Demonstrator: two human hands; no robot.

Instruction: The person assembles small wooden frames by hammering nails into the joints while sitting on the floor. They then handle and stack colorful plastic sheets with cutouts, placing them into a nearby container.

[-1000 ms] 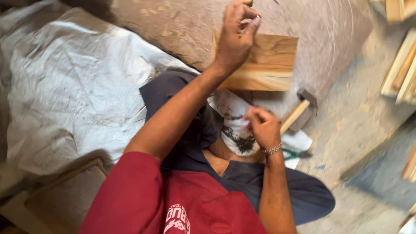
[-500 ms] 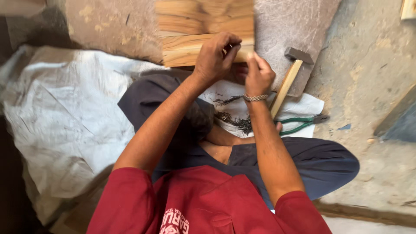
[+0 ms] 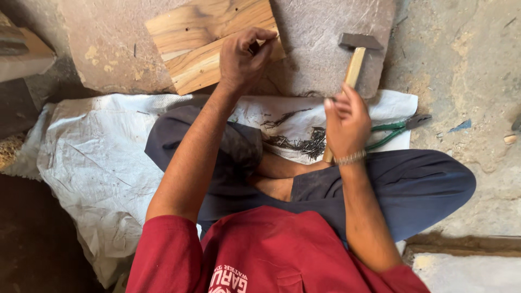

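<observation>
Stone slab (image 3: 320, 49), wooden boards (image 3: 201, 43), hammer (image 3: 355, 57)

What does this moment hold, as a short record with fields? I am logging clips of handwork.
setting: person seated cross-legged on a white sack on a rough floor
left hand: fingers pinched at the edge of the wooden boards on a stone slab
right hand: open, over the hammer handle, grip not clear
nearby: pile of nails, green-handled pliers
</observation>
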